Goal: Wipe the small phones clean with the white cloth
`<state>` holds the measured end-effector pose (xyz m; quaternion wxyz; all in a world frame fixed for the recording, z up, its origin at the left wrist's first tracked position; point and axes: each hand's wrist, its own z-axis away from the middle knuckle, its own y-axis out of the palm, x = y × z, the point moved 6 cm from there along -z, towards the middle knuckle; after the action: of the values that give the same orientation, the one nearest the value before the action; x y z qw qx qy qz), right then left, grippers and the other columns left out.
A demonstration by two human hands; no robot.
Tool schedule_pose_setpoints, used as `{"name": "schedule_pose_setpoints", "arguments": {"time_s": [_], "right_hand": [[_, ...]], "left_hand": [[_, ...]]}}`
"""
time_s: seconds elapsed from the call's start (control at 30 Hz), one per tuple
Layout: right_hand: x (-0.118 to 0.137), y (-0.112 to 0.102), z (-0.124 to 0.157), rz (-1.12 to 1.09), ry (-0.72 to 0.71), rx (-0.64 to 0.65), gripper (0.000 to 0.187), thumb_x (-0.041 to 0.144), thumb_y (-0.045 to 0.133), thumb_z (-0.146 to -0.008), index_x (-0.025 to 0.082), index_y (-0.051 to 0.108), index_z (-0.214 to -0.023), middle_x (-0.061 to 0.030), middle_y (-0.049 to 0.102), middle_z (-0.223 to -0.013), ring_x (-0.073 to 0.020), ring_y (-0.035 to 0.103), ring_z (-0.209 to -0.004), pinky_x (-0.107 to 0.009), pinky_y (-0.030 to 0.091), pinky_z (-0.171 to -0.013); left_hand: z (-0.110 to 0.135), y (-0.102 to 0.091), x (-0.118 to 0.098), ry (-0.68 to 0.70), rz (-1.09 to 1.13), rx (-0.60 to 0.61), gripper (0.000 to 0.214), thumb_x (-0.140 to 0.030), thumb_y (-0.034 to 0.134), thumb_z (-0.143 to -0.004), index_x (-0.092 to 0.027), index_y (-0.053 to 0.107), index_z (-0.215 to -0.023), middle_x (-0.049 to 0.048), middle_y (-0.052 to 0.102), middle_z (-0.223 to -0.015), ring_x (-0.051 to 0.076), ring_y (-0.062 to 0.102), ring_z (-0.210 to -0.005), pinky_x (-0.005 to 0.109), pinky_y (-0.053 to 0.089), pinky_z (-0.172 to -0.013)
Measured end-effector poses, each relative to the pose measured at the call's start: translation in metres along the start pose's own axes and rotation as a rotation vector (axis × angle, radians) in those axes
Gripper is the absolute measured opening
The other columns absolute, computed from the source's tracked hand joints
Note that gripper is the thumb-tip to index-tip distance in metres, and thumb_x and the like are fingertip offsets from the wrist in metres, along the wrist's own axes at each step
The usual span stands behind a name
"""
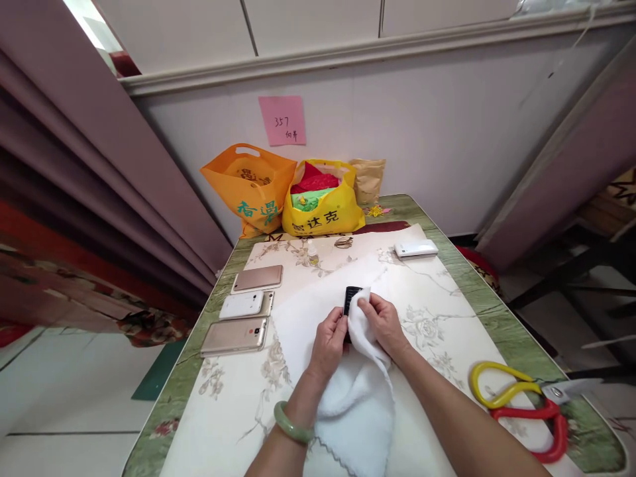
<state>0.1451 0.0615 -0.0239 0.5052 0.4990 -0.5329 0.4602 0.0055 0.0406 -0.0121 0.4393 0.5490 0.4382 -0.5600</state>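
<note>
My left hand (328, 341) grips a black keypad phone (350, 295) by its left side, thumb on top. In my right hand (385, 321) a white cloth (355, 414) is pinched, one fold of it lying over the phone's face. The rest of that cloth drapes down toward me, between my forearms, and spreads out beneath my hands. Much of the phone's lower part is hidden by the fold and my fingers.
Phones (233, 336) lie at the left, and a white phone (416, 248) at the back right. Large scissors (527, 404) rest at the right edge. An orange bag (258, 192), a yellow bag (322, 215), a small bottle (313, 252) and glasses (344, 243) are at the back.
</note>
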Motion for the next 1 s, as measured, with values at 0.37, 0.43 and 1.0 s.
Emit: {"name": "schedule_pose_setpoints", "arguments": {"time_s": [0.37, 0.43, 1.0], "right_hand": [[0.001, -0.002, -0.002, -0.010, 0.017, -0.085, 0.036, 0.054, 0.055, -0.085, 0.020, 0.054, -0.079, 0.0023, 0.050, -0.067, -0.0128, 0.043, -0.061, -0.023, 0.039, -0.056], [0.004, 0.002, 0.000, 0.054, -0.013, -0.023, 0.034, 0.053, 0.057, -0.085, 0.020, 0.054, -0.079, 0.0027, 0.050, -0.067, -0.0125, 0.043, -0.061, -0.023, 0.039, -0.057], [-0.003, 0.002, 0.000, -0.022, 0.007, -0.008, 0.040, 0.057, 0.055, -0.085, 0.017, 0.060, -0.079, 0.0016, 0.050, -0.064, -0.0125, 0.042, -0.058, -0.024, 0.038, -0.053]], "left_hand": [[0.003, 0.003, -0.002, -0.029, -0.013, -0.018, 0.026, -0.044, 0.055, -0.087, -0.019, 0.062, -0.091, -0.0059, 0.042, -0.051, 0.010, 0.035, -0.045, 0.022, 0.028, -0.046], [0.001, -0.001, 0.002, -0.024, 0.021, -0.085, 0.026, -0.044, 0.054, -0.088, -0.020, 0.062, -0.092, -0.0052, 0.046, -0.054, 0.011, 0.039, -0.047, 0.022, 0.032, -0.048], [-0.001, -0.001, 0.001, -0.026, 0.008, -0.092, 0.032, -0.042, 0.056, -0.087, -0.021, 0.067, -0.107, -0.0026, 0.058, -0.059, 0.014, 0.049, -0.051, 0.026, 0.042, -0.055]]}}
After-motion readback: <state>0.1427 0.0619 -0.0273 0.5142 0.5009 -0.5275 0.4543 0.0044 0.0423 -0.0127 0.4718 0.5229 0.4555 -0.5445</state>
